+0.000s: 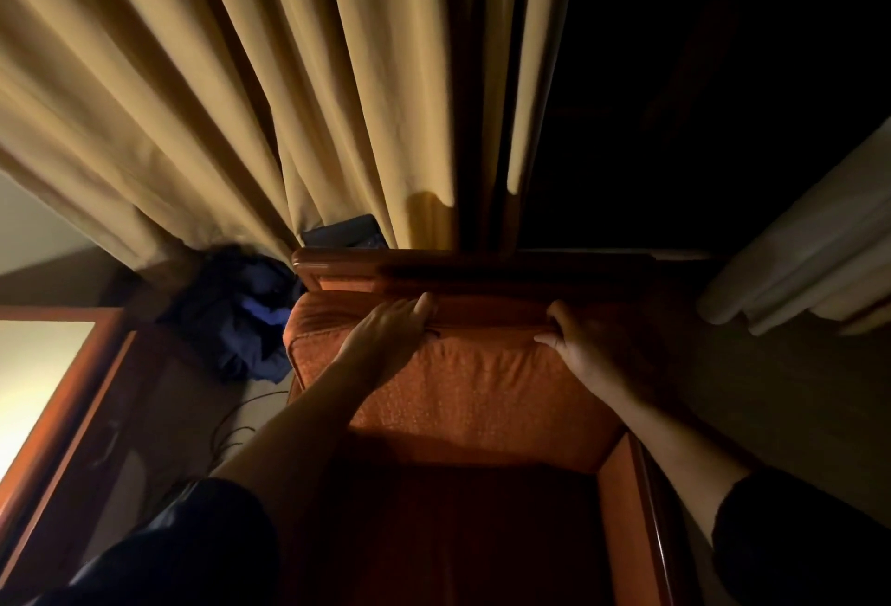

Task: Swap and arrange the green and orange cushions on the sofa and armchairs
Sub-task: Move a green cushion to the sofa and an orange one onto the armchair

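An orange cushion point(477, 393) stands against the back of a wooden-framed armchair point(434, 260), below me in the middle of the view. My left hand point(390, 330) lies on the cushion's top edge at the left with fingers fairly straight, pressing it. My right hand point(578, 340) holds the top edge at the right, fingers curled over it and thumb in front. The seat point(458, 533) below is dark and in shadow. No green cushion is in view.
Tan curtains point(241, 75) hang behind the chair, white ones point(819, 258) at right. A dark blue cloth bundle point(241, 316) lies on the floor left of the chair, with cables near it. A wooden table edge point(72, 412) is at far left.
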The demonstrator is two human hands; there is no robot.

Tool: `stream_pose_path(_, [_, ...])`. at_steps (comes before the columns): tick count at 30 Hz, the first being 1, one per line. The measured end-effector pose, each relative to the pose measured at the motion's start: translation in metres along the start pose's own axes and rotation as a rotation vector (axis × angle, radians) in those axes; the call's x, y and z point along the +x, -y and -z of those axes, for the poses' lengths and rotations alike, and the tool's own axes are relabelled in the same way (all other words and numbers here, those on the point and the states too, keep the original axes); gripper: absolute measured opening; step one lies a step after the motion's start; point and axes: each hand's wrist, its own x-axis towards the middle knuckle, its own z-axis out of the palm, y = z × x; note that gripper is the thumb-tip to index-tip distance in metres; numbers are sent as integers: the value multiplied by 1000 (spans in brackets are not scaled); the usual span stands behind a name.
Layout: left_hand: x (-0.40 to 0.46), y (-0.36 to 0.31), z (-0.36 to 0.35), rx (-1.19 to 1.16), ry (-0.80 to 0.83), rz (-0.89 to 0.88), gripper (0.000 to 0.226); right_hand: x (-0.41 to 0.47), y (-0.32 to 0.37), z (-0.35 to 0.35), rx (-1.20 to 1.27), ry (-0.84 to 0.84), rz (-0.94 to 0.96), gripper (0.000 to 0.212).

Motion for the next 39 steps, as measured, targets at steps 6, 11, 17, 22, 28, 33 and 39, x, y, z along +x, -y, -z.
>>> stream_pose_path(6, [17, 15, -39, -91, -2, 226, 47, 25, -5, -14, -244, -189, 104, 55])
stream_pose_path(11, [28, 22, -56, -112, -45, 279, 48, 34, -10, -21, -349, -267, 200, 55])
stream_pose_path(17, [31, 24, -56, -72, 4, 276, 47, 37, -8, -20, -419, -239, 194, 55])
stream_pose_path(22, [11, 12, -46, -2, 9, 251, 57, 23, 9, -15, -486, -238, 114, 46])
stream_pose_path(28, [-71, 17, -21, 53, 64, 372, 76, -11, 82, -31, -516, -213, 368, 56])
stream_pose_path(33, [-208, 36, 35, 10, -53, 568, 72, -69, 191, -93, -467, -51, 644, 63])
stream_pose_path(39, [-430, 31, 83, 36, -151, 906, 66, -184, 340, -177, -403, 89, 987, 66])
